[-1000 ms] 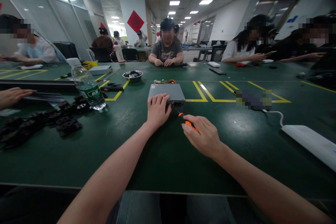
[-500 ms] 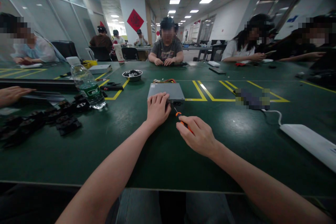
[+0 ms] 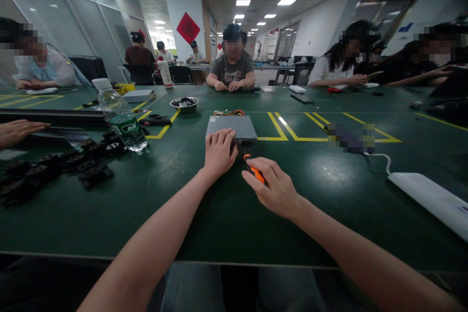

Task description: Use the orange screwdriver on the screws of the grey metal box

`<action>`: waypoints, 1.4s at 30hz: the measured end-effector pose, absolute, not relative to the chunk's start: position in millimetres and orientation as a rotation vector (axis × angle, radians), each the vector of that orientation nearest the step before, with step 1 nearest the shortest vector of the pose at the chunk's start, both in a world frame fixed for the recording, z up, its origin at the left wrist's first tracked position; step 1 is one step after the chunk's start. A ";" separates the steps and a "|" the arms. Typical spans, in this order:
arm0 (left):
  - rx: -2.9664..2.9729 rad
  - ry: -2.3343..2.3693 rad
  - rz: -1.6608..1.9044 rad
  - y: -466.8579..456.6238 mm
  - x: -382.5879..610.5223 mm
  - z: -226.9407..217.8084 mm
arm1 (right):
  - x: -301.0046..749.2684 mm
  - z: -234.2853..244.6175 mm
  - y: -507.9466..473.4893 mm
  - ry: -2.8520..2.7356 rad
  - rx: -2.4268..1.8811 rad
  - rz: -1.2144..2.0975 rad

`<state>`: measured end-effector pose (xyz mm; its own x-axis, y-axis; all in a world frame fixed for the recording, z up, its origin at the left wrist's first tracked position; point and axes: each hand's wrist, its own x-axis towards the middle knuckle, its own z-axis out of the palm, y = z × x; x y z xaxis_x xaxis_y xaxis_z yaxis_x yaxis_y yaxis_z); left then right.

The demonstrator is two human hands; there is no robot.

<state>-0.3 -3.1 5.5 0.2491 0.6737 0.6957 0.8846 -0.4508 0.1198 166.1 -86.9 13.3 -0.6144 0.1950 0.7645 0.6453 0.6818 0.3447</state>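
A grey metal computer power supply [image 3: 234, 125] lies flat on the green table, with coloured wires at its far side and a socket on its near face. My left hand [image 3: 220, 152] holds it at the near left, fingers over the top and thumb down by the front. In my right hand [image 3: 272, 186] is a screwdriver [image 3: 257, 174] with an orange and black handle, gripped between thumb and fingers. Its thin shaft points at the near face below the socket; whether the tip touches anything is too small to tell.
Left of me stand a water bottle [image 3: 122, 119] and a heap of black parts [image 3: 95, 168], with another person's hand [image 3: 20, 131] beyond. A metal bowl [image 3: 184, 104] of dark pieces sits farther back. A white power strip [image 3: 427, 195] with a cord lies right.
My right hand's fingers have shifted on the screwdriver, so more of the orange handle shows. The left hand and the power supply have stayed in place.
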 end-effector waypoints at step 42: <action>-2.230 -1.440 -1.019 -2.0 -0.5 3.7 | 163.9 16.4 -84.4 -2.086 -0.748 -0.797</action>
<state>-0.5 -2.0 3.7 0.2470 0.6717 0.6984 0.8823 -0.4539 0.1245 163.9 -84.4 16.4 -0.5341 0.2400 0.8107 0.7196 0.6323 0.2869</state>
